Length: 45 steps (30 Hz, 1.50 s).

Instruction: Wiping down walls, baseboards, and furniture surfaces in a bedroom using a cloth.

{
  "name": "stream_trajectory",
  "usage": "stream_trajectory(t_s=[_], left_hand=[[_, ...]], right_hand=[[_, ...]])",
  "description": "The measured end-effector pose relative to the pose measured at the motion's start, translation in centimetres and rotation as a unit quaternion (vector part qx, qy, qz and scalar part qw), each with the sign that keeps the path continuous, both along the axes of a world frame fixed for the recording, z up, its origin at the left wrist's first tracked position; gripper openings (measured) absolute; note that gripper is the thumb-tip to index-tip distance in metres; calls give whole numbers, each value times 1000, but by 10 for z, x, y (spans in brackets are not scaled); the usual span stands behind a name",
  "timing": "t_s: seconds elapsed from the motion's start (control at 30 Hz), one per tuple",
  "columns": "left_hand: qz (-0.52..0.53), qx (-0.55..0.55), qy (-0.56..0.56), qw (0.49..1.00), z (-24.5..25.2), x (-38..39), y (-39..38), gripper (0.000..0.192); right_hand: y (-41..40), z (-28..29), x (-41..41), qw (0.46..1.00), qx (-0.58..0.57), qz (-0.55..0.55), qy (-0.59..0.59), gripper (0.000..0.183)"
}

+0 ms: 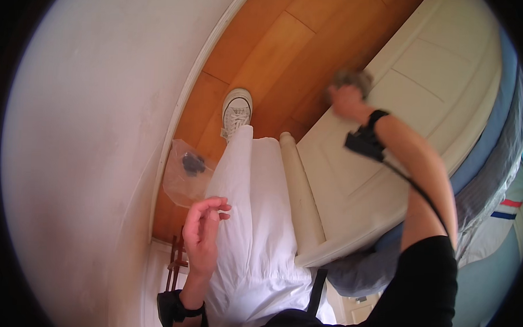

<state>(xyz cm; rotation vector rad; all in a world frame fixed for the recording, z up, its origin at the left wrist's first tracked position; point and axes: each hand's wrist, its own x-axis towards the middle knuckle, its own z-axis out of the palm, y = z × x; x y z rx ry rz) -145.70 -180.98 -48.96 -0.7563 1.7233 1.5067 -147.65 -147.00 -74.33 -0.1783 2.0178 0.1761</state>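
My right hand (349, 101) grips a bunched grey-brown cloth (355, 80), blurred, at the lower edge of a cream panelled bed end (420, 82), over the wooden floor. My left hand (203, 233) hangs at the lower left with loosely curled fingers and holds nothing. It is in front of the white trousers (268, 215), just below a clear plastic bag (183, 182) with a dark item inside. Black straps with small devices sit on both wrists.
A pale wall (94, 114) with a white skirting runs along the left. One canvas shoe (237, 110) stands on the wooden floor (265, 47). A blue-grey mattress or bedding (482, 149) lies behind the bed end. Brown wooden bars (176, 264) stand at the lower left.
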Motion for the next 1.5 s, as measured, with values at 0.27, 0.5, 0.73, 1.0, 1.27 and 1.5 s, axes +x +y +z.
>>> stream_trajectory(t_s=[0.27,0.5,0.73,1.0,1.27,1.5], left_hand=[[-23,-8,27,999,17,8,-21,18],[-9,39,31,999,51,18,-5,19],[-31,91,58,994,94,9,16,19],[-38,120,31,992,101,9,21,19],[-63,116,33,991,109,15,20,19],[-90,163,63,980,159,8,46,19]], right_hand=[[-127,-8,100,968,-140,-147,-148,46],[-128,71,91,937,-228,-15,-264,53],[-124,194,91,887,-338,-15,-314,54],[-121,156,87,913,-286,-53,-285,58],[-126,165,93,905,-314,8,-288,57],[-79,318,56,899,-414,-142,31,47]])
